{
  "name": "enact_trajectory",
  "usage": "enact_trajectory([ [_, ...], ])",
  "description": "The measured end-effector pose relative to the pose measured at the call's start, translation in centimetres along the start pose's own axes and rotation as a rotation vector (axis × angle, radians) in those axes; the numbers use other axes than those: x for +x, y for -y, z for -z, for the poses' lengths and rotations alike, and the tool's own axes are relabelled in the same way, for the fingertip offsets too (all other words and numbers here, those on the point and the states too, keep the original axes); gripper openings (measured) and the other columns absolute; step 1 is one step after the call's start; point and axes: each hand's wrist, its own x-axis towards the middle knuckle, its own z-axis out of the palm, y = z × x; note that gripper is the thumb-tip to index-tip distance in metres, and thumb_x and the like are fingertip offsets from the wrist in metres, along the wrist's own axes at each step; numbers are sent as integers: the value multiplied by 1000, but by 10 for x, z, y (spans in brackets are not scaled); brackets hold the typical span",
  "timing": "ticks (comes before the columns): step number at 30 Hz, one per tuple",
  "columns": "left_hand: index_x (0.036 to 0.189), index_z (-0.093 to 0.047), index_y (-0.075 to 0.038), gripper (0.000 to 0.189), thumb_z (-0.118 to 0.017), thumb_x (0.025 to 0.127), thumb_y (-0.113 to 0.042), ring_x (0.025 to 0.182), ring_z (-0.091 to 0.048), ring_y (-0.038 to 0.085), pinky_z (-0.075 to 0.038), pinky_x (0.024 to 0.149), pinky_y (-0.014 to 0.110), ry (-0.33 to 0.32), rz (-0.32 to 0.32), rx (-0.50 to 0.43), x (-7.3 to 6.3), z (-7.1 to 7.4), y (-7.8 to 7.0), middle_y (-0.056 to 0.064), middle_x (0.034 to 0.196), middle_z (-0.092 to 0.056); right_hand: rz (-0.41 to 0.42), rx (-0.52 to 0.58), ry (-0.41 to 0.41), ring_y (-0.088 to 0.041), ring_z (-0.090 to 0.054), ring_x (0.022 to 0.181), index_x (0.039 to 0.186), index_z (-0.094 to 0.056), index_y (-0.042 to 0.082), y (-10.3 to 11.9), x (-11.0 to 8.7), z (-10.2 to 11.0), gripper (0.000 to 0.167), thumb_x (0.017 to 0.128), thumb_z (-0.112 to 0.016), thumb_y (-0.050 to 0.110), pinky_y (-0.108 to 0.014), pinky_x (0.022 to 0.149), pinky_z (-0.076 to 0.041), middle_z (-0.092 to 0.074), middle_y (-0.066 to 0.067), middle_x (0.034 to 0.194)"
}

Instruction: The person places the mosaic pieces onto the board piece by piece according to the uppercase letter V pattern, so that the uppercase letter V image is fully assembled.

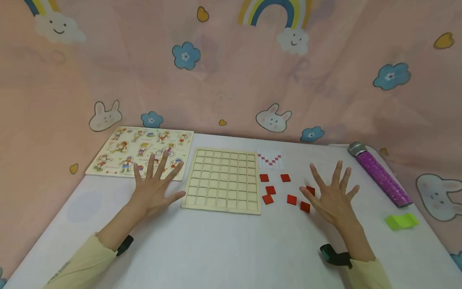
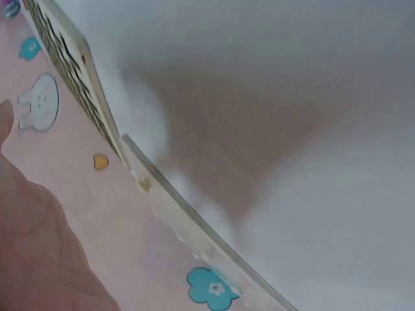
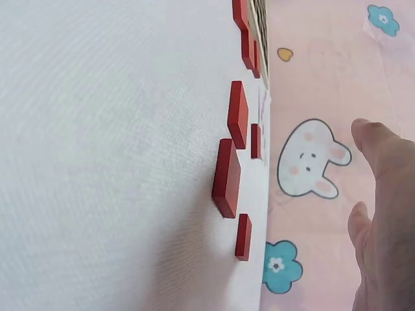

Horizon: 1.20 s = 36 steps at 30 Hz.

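Note:
My left hand [image 1: 152, 193], fingers spread and straight, hovers between the picture puzzle board [image 1: 119, 151] and the wooden grid board [image 1: 221, 180]. Its thumb tip overlaps the grid's left edge in the head view. The grid's square cells hold no tiles. Spread likewise, my right hand [image 1: 333, 200] is above the table at the right, beside several loose red square tiles [image 1: 291, 200]. One red tile [image 3: 227, 178] stands out nearest in the right wrist view. Behind the tiles lies a small pattern card [image 1: 270, 159] with a V of red squares. Neither hand holds anything.
A purple glittery microphone [image 1: 384, 176] lies along the table's right side. In front of it sits a bright green curved block [image 1: 402, 221]. The white table [image 1: 231, 249] backs onto a pink printed cloth [image 1: 231, 88].

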Motion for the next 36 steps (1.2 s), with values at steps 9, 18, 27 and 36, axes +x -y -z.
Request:
enact_trajectory([
  [9,152,-23,-30,75,-46,89,-64,142,-3,47,-6,102,77,45,-113,-43,-17,-3,-11,12,160,-4,9,3,47,-51,30,132,154,-9,23,0,-5,1,83,90,-43,64,-84,88,10,34,-21,150],
  [18,153,-23,-28,71,-58,93,-43,143,-8,43,-20,107,67,101,-200,-273,-19,-6,-11,15,159,-6,85,40,13,-52,21,136,154,-11,27,-1,-12,-3,78,91,-45,58,-85,90,1,20,-25,154],
  [27,145,-42,-12,71,-75,83,-22,138,-27,44,-31,106,60,147,-197,-503,-7,-16,-17,21,154,-23,147,174,-19,-48,10,141,153,-19,24,-1,-15,-9,73,92,-54,43,-80,97,-9,4,-24,157],
  [36,121,-65,-2,46,-78,78,-13,130,-41,41,-35,105,54,141,-208,-566,3,-20,-20,22,141,-46,121,346,-3,-43,9,143,151,-29,18,-3,-11,-10,68,91,-57,31,-83,92,-11,0,-19,159],
])
